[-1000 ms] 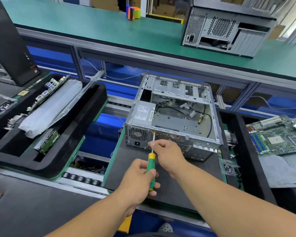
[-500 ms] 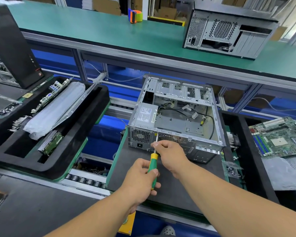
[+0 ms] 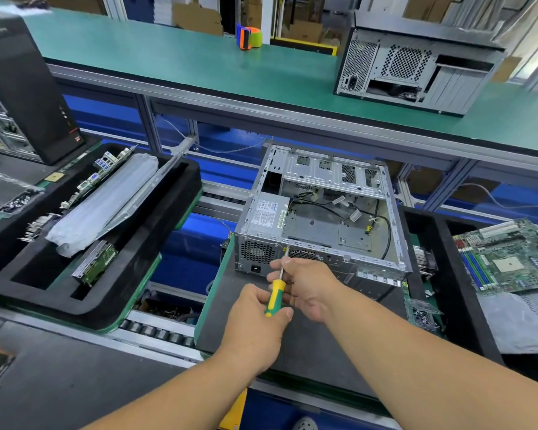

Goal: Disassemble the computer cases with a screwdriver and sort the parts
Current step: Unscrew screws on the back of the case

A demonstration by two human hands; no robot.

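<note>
**Screwdriver tip set at the rear of the case**

Since a second ago our view has closed in, while both hands stay put: our left hand (image 3: 261, 308) clenches the screwdriver (image 3: 274, 294) handle and our right hand (image 3: 308, 283) pinches its shaft, tip at the open case's (image 3: 323, 218) rear edge on the bench. We judge a rear screw is being worked. The left tray (image 3: 174, 212) holds a hard drive (image 3: 95, 263) and bagged parts.

The lower end of the yellow-and-green screwdriver handle (image 3: 273, 297) is hidden inside the left hand (image 3: 258, 318). The black tower computer case (image 3: 22, 88) at upper left is cut off by the frame edge. The white label print on the grey metal power supply (image 3: 266, 216) is too small to read.
</note>
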